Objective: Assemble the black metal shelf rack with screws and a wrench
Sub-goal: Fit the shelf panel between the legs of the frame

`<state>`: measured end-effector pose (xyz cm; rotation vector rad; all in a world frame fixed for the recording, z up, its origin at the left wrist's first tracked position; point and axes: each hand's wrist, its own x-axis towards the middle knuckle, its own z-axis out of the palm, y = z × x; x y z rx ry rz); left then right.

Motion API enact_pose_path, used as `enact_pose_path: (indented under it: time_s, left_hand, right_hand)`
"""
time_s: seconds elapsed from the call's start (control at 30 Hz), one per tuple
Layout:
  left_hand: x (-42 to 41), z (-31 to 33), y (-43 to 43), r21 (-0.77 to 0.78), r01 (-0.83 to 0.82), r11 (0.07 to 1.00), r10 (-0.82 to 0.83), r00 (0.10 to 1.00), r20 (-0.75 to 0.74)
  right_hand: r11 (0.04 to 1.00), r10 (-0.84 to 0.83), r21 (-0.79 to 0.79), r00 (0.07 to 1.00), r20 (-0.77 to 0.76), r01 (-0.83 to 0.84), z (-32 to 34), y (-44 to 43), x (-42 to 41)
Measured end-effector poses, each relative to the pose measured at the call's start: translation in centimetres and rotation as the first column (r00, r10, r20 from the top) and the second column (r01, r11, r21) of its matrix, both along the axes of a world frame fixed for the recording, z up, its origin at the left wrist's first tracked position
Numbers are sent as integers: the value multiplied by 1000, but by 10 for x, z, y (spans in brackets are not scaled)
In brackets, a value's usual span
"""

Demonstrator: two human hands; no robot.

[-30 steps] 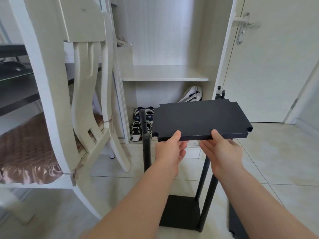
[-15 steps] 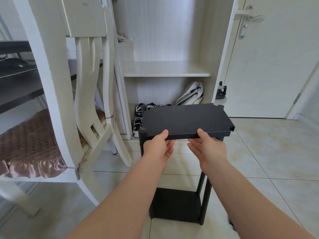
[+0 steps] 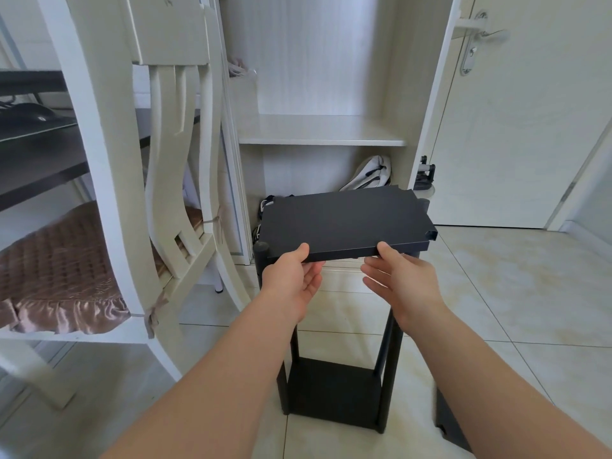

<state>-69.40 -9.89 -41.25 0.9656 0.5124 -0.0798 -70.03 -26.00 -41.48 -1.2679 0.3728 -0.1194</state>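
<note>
At centre frame, above the rack base: 1 black shelf panel (image 3: 344, 223), matte metal, rectangular, with a folded-down lip and a notch cut into each visible corner. It is held roughly level and lies between the tops of the posts.

- Left hand (image 3: 291, 279): pinches the near edge at the panel's 7 o'clock, thumb on top, fingers curled beneath.
- Right hand (image 3: 404, 283): pinches the same edge at 5 o'clock, thumb on top, fingers stretched out under the lip.
- Near-left post (image 3: 261, 260): round black tube, capped top just beside the panel's near-left notch; whether they touch cannot be told.
- Far-right post (image 3: 424, 204): its top shows just beside the far-right corner.
- Bottom shelf (image 3: 331, 392): black, on the floor, with posts rising from its corners.

Edges and room:
- 9 o'clock: white chair (image 3: 99, 160) with a brown cushion (image 3: 56, 260); its leg is near the left post.
- 12 o'clock: open cupboard (image 3: 318, 130), shoes (image 3: 367, 175) on its lower level, close behind the panel's far edge.
- 2 o'clock: shut door (image 3: 516, 111) with a metal handle (image 3: 486, 34).
- 3 o'clock: bare floor tiles (image 3: 496, 293), the widest open side.
- 5 o'clock: 1 more black part (image 3: 450, 422) on the floor, cut off by the right forearm.
</note>
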Motion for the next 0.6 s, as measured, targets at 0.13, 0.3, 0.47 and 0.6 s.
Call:
enact_pose_path:
  time_s: [0.13, 0.3, 0.47, 0.6]
  left_hand:
    - [-2, 1, 4, -13, 3, 1000, -3, 1000, -8]
    - [-2, 3, 7, -24, 7, 1000, -7, 1000, -16]
    - [-1, 6, 10, -27, 8, 1000, -9, 999, -33]
    - [-2, 7, 11, -23, 16, 1000, -17, 999, -38]
  right_hand:
    - [981, -96, -168, 995, 36, 101, -2, -25, 0]
    - [889, -214, -397, 974, 82, 228, -10, -59, 4]
    - [794, -119, -592, 991, 64, 134, -27, -65, 12]
    - [787, -13, -616, 1000, 27, 27, -43, -58, 19]
